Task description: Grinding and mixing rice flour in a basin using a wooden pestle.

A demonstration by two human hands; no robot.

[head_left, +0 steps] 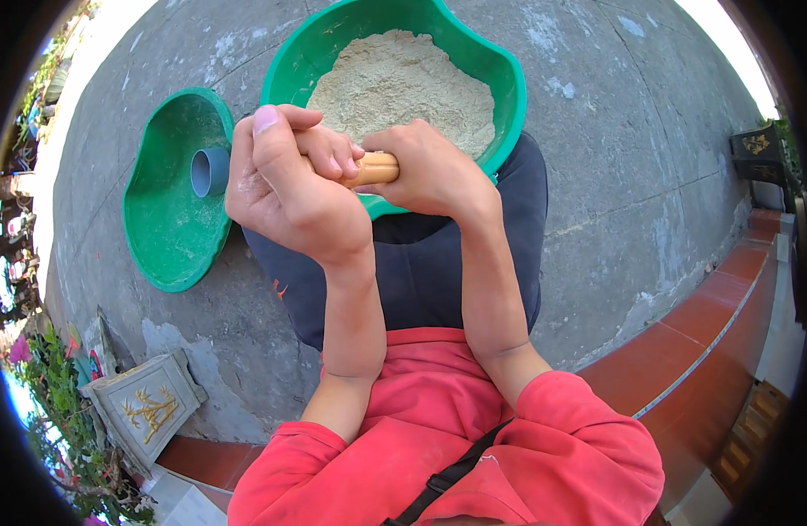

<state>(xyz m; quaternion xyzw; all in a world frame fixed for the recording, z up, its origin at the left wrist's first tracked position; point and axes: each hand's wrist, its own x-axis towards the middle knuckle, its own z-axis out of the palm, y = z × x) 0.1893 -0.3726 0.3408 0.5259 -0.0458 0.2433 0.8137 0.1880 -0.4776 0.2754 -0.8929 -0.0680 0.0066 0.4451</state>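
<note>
Between my two hands is a short tan, rounded rod-like thing point(379, 168) with lines along its length; its exact kind I cannot make out. My right hand point(434, 171) is closed round its right end. On the other end, the curled fingers of my left hand point(290, 180) press against it, the thumb pointing up. Both hands are over the near edge of a green plastic basin point(507, 88), which holds a heap of pale beige powder point(403, 83). Part of the basin's near rim is hidden behind my hands and wrists.
Left of my hands a second green basin point(158, 237), dusted with powder, holds a short grey-blue pipe piece point(210, 172). A grey planter point(149, 408) with plants stands at lower left. Red-tiled steps point(684, 351) edge the concrete floor point(614, 158) on the right, near a dark pot point(758, 151).
</note>
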